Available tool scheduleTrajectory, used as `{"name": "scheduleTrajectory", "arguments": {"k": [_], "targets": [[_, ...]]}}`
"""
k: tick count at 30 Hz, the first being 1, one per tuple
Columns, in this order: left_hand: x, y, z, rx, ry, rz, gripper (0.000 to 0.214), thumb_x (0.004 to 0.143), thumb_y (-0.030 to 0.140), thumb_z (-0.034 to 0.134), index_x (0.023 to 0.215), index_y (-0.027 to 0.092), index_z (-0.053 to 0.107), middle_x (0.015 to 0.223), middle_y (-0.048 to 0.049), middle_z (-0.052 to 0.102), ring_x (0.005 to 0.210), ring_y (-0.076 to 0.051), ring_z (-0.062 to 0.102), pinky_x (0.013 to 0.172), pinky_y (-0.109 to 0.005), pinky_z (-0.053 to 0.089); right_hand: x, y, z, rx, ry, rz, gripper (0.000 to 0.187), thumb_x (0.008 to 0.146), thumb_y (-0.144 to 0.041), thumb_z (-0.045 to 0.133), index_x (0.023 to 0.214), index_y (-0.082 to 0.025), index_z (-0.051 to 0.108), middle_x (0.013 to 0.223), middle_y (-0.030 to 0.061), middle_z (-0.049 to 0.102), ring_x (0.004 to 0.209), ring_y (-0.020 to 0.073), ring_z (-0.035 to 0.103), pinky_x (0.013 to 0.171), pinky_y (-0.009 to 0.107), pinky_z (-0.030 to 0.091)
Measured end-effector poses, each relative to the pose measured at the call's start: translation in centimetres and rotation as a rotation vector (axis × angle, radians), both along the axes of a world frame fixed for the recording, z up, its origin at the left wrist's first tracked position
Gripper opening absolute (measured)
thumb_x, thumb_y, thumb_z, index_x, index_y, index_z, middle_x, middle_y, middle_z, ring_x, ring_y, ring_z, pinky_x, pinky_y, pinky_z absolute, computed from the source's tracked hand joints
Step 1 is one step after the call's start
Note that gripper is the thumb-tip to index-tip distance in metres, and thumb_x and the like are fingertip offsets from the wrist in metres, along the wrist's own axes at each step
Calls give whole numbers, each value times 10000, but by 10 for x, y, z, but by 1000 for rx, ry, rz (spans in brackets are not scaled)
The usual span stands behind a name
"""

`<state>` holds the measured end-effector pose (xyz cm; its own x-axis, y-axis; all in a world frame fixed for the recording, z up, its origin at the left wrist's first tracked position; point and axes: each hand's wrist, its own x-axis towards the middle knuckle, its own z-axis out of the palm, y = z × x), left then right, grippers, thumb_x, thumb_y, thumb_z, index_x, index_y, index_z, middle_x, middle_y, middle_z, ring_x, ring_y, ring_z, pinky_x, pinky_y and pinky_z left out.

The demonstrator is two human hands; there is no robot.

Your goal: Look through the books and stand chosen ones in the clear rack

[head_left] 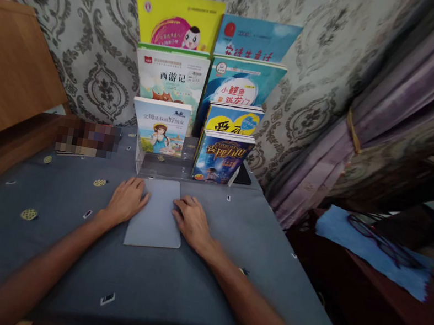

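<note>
A pale grey, thin rectangular notebook or board point(156, 222) with rounded corners lies flat on the table in front of me; its cover looks plain. My left hand point(126, 200) lies at its left edge, palm down, the thumb reaching onto the surface. On the opposite edge, my right hand point(192, 220) rests with its fingers slightly bent and apart, fingertips touching the top. Neither hand is wrapped round anything. Just beyond stands a transparent tiered rack point(159, 166) with several upright books, among them a white-and-blue one point(162, 127) and a dark blue one point(221, 158).
Dark grey patterned cloth covers the table point(68, 265). A blurred-out item point(89, 139) lies at the back left beside a wooden panel point(9, 75). A dark flat object point(244, 175) sits behind the rack. To the right are a purple curtain point(328, 148) and glasses on a blue cloth point(373, 252).
</note>
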<state>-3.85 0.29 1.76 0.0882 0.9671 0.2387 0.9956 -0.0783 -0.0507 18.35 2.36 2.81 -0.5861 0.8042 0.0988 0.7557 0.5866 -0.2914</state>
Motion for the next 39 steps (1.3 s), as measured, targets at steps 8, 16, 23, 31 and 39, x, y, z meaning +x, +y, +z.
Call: {"name": "scheduleTrajectory", "arguments": {"k": [8, 16, 23, 31, 39], "targets": [[-2, -1, -2, -2, -18, -6, 344, 967, 335, 441, 1183, 125, 608, 1291, -163, 617, 1190, -304, 555, 976, -441, 451, -10, 0, -3, 125, -34, 21, 231, 960, -209, 506, 1119, -180, 672, 1262, 131, 613, 1155, 283, 530, 963, 426, 443], [-4, 1, -6, 34, -25, -12, 306, 956, 289, 441, 1157, 142, 620, 1284, -161, 631, 1152, -292, 582, 964, -444, 465, -68, 25, -15, 95, 34, 240, 402, 952, -123, 423, 1332, -99, 554, 1441, 172, 529, 1404, 252, 401, 1166, 457, 301], [-7, 3, -10, 49, -44, -17, 318, 943, 233, 421, 1173, 141, 620, 1275, -161, 636, 1143, -285, 583, 971, -452, 460, -87, 39, -26, 71, 77, 245, 455, 973, -156, 385, 1417, -114, 472, 1492, 175, 477, 1428, 247, 383, 1180, 482, 277], [-4, 0, -5, 15, -29, 2, 319, 959, 251, 407, 1158, 128, 624, 1268, -159, 631, 1147, -295, 577, 975, -455, 459, -51, 43, -23, 107, 13, 145, 412, 998, -262, 436, 1368, -104, 522, 1471, 185, 498, 1407, 273, 412, 1175, 486, 278], [-3, -1, -4, -5, -49, 11, 332, 958, 247, 404, 1193, 134, 610, 1322, -159, 601, 1190, -299, 556, 996, -471, 445, -22, 49, -23, 58, 34, 101, 440, 987, -254, 437, 1405, -135, 503, 1505, 169, 462, 1436, 255, 377, 1181, 506, 273]]}}
